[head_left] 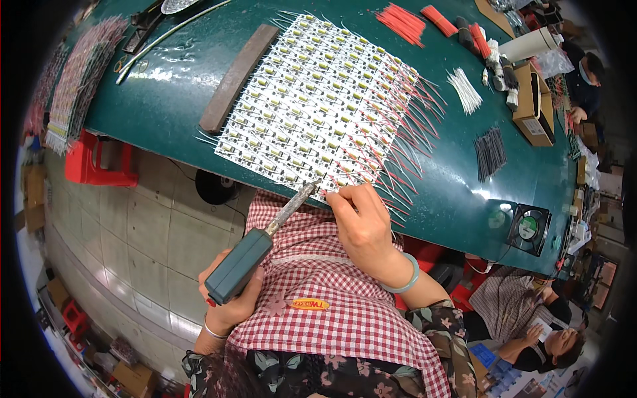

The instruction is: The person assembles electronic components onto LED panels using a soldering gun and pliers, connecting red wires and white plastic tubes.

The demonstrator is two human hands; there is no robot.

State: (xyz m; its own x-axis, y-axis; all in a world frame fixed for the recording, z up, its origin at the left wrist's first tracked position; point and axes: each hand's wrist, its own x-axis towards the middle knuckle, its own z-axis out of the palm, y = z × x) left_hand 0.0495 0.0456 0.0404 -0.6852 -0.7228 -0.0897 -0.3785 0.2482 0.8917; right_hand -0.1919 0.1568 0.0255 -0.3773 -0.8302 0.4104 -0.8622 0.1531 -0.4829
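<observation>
A dark green soldering gun (240,264) with a long metal barrel is in my left hand (232,306), whose fingers wrap round its body. Its tip touches or hovers just above the near edge of a white panel of circuit boards (312,99); I cannot tell which. Beside the tip, my right hand (363,222) is closed in a pinch on a thin wire, mostly hidden by the fingers. Rows of small yellow-green and black parts cover the panel. Red and white wires (405,142) fan out from its right side.
A dark bar (239,79) lies along the panel's left side on the green table (166,99). Bundles of red (400,25), white (464,91) and black wires (490,158) lie to the right, with a small fan (529,229) and a cardboard box (533,106). Another person (531,325) sits at lower right.
</observation>
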